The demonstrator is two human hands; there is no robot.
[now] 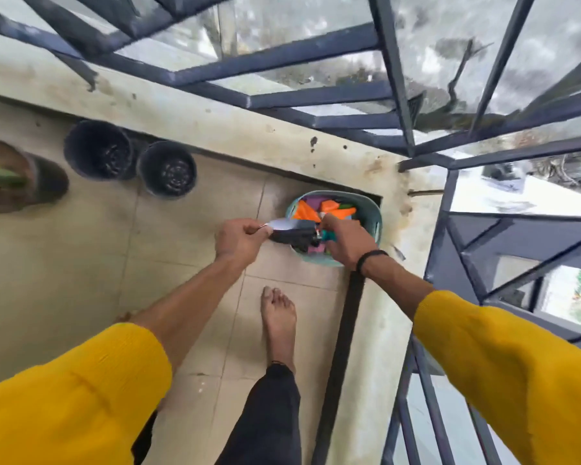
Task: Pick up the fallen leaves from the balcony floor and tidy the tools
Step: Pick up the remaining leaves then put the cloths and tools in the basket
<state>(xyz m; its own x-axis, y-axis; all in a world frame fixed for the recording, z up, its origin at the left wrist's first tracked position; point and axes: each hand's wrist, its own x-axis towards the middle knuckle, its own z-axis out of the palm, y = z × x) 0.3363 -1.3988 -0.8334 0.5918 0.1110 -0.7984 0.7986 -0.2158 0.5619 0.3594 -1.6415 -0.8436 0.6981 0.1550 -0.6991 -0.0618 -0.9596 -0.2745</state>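
The left hand [240, 241] pinches one end of a dark tool [294, 234]; the right hand [344, 243] grips the other, just over the basket [371, 209]. It looks stiff and light; hold both ends

Colours on the balcony: yellow, teal, orange, dark blue-grey

Sleeves [81, 391] mustard yellow, trousers [265, 421] black, wristband [369, 258] black. Basket [371, 204] pale teal; contents orange [304, 211], purple, green, bits of pink. Tool [296, 231] between the hands: dark grey body, shiny silver end. Two empty pots [166, 169] black; third pot [44, 182] dark brown with a green-yellow leaf. Floor tiles [81, 256] beige, plain. Ledge [215, 105] cream, stained with dark spots. Railing [316, 52] dark blue-grey.
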